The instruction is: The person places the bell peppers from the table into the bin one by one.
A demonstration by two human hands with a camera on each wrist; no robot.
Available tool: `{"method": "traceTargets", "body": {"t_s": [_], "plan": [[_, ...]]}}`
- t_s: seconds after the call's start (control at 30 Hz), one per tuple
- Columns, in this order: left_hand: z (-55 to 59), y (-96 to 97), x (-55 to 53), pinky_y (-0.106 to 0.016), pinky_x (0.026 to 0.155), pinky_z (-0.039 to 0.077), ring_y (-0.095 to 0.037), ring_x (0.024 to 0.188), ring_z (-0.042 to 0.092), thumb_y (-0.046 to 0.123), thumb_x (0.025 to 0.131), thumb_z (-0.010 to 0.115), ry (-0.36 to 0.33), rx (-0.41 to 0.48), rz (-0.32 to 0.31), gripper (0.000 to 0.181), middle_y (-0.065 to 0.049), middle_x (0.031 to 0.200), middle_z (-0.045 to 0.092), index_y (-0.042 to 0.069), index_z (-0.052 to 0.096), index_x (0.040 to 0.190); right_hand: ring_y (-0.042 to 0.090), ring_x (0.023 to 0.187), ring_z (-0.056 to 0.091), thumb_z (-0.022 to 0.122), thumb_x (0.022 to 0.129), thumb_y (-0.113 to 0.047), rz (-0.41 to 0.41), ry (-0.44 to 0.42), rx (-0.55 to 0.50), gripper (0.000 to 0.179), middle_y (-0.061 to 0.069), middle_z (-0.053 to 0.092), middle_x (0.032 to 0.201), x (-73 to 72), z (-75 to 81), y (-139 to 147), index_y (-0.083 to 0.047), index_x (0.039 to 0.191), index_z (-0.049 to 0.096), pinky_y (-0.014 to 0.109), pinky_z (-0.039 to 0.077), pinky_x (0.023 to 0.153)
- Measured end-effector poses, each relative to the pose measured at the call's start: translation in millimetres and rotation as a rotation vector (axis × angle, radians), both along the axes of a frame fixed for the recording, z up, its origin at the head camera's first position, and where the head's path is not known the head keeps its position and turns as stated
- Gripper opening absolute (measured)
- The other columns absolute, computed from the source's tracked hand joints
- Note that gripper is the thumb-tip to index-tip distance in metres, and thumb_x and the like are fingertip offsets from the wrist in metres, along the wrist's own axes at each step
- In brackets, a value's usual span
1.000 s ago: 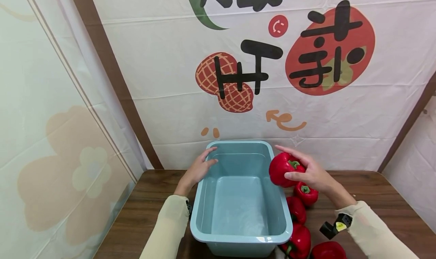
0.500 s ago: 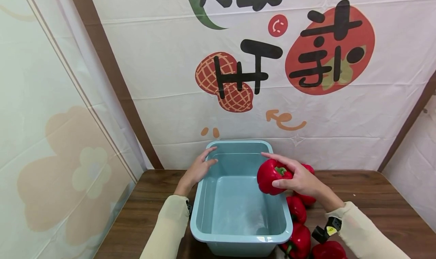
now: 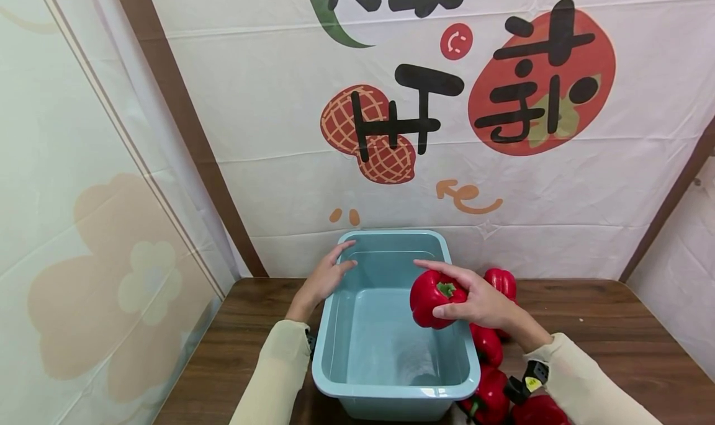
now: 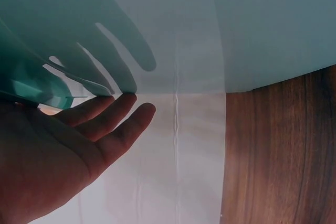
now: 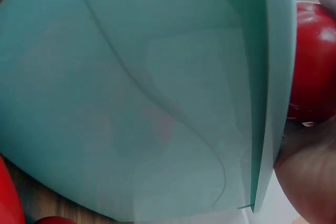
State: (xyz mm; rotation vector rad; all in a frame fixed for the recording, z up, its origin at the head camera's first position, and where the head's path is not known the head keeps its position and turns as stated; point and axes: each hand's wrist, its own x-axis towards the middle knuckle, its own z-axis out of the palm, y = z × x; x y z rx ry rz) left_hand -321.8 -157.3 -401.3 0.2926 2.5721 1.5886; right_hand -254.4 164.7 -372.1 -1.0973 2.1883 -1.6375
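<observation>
While gripped, red pepper [image 3: 432, 298] stem-up, upright.

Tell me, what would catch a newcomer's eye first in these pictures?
Probably the bright red pepper that the right hand holds over the pale blue tub in the middle of the wooden table. More red peppers lie beside the tub's right wall, while the left hand rests on its left rim.
</observation>
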Motion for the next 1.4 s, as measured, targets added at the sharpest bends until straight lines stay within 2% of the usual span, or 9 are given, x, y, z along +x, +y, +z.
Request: {"method": "traceTargets", "body": {"t_s": [0.17, 0.4, 0.83, 1.13, 1.4], "plan": [[0.0, 0.2, 0.1, -0.066, 0.110, 0.027, -0.037, 0.145, 0.027, 0.026, 0.101, 0.049, 0.006, 0.003, 0.001, 0.053, -0.010, 0.163, 0.023, 0.024, 0.037, 0.152, 0.039, 0.119, 0.049, 0.077, 0.082, -0.018, 0.015, -0.028, 0.013, 0.081, 0.017, 0.050, 0.135, 1.2, -1.5, -1.6, -0.017, 0.153, 0.037, 0.045, 0.058, 0.078], [-0.8, 0.5, -0.7, -0.065, 0.109, 0.027, -0.037, 0.144, 0.028, 0.027, 0.101, 0.049, 0.007, 0.006, -0.002, 0.053, -0.010, 0.163, 0.023, 0.024, 0.037, 0.152, 0.036, 0.120, 0.051, 0.080, 0.080, -0.020, 0.030, -0.038, 0.054, 0.082, 0.012, 0.051, 0.134, 2.2, -4.1, -5.6, -0.021, 0.152, 0.039, 0.041, 0.058, 0.080], [-0.3, 1.0, -1.0, -0.064, 0.111, 0.025, -0.036, 0.146, 0.024, 0.025, 0.101, 0.049, 0.001, 0.019, -0.005, 0.053, -0.010, 0.163, 0.021, 0.023, 0.037, 0.153, 0.039, 0.121, 0.049, 0.080, 0.081, -0.020, 0.100, -0.025, 0.094, 0.082, 0.014, 0.050, 0.135, 2.3, -3.0, -10.8, -0.018, 0.152, 0.038, 0.038, 0.058, 0.081], [0.7, 1.3, 0.5, -0.066, 0.110, 0.026, -0.038, 0.145, 0.025, 0.025, 0.101, 0.048, -0.005, 0.031, -0.008, 0.053, -0.010, 0.164, 0.019, 0.023, 0.036, 0.153, 0.032, 0.120, 0.052, 0.082, 0.079, -0.023, 0.085, -0.006, 0.126, 0.083, 0.006, 0.054, 0.133, 2.7, -3.6, -14.1, -0.024, 0.151, 0.040, 0.037, 0.058, 0.080], [1.0, 1.8, -0.2, -0.065, 0.109, 0.028, -0.038, 0.145, 0.026, 0.025, 0.101, 0.049, -0.009, 0.026, -0.001, 0.054, -0.009, 0.164, 0.019, 0.023, 0.035, 0.153, 0.031, 0.120, 0.052, 0.083, 0.078, -0.027, 0.068, 0.015, 0.157, 0.082, 0.002, 0.054, 0.133, 1.5, -5.5, -16.0, -0.029, 0.150, 0.042, 0.036, 0.058, 0.079]]}}
